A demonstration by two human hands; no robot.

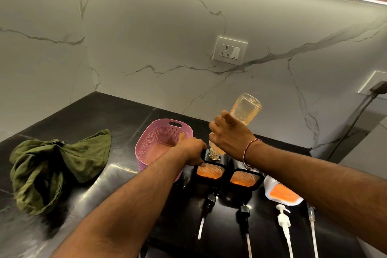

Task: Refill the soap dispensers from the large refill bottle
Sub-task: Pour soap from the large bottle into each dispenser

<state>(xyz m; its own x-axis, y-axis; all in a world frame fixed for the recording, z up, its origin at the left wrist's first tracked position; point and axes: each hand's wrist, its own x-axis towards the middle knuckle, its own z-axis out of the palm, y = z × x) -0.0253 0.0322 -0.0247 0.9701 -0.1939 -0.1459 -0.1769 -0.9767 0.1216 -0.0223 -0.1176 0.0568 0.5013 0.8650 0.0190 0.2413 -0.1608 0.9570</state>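
Orange soap is running from the refill bottle point(245, 111) my right hand point(230, 138) is grasping, upended at 12 o'clock over the black dispenser point(209, 172); my left hand point(192, 151) is clenching its shoulder, and I'm judging a steady mouth-to-neck tilt best

R hand point(229, 139) tips refill bottle point(244, 112) into dispenser point(210, 170).
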